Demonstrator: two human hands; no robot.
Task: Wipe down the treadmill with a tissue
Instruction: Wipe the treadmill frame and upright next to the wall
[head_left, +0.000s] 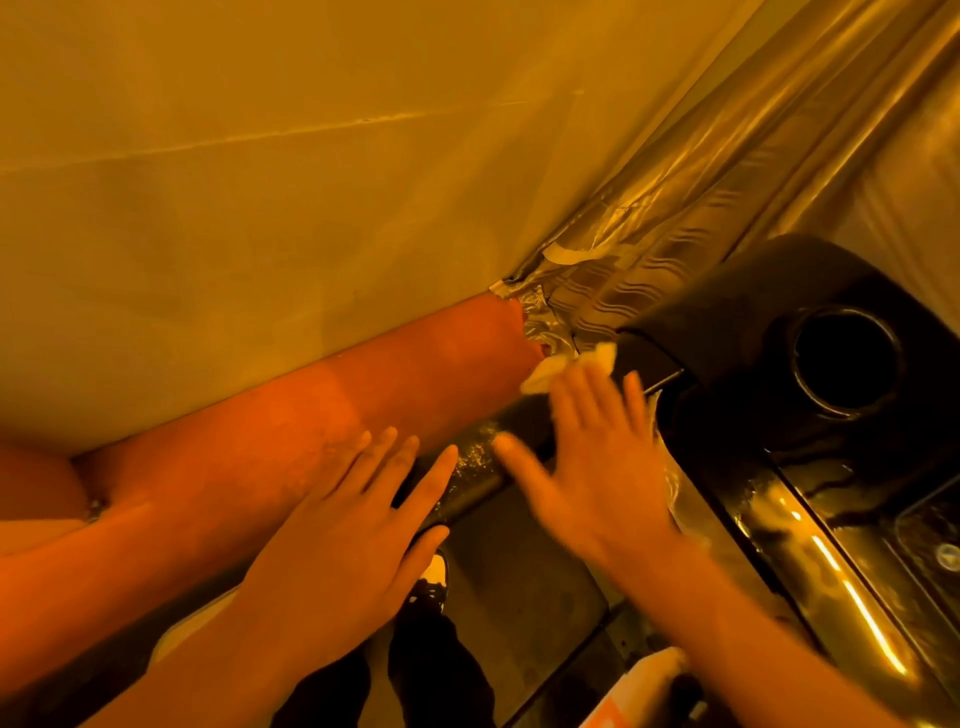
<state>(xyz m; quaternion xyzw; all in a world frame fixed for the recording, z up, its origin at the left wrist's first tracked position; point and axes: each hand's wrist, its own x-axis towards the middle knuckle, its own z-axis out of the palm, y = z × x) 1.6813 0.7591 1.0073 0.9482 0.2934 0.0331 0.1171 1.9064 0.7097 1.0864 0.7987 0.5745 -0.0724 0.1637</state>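
Note:
The treadmill's black console (727, 332) fills the right side, and its side handrail (363, 405), wrapped in orange foam, runs left from it. A bare black stretch of the rail (483, 483) shows between my hands. My right hand (602, 457) lies flat and blurred where the rail meets the console, fingers spread, pressing a white tissue (556, 369) that sticks out past the fingertips. My left hand (358, 540) rests flat on the rail with its fingers apart, holding nothing.
A round cup holder (847, 358) sits in the console. Crinkled plastic wrap (675, 218) covers the upright post along the wall (260, 182). My shoe (431, 582) and the floor show below the rail. A white and orange object (644, 691) is at the bottom right.

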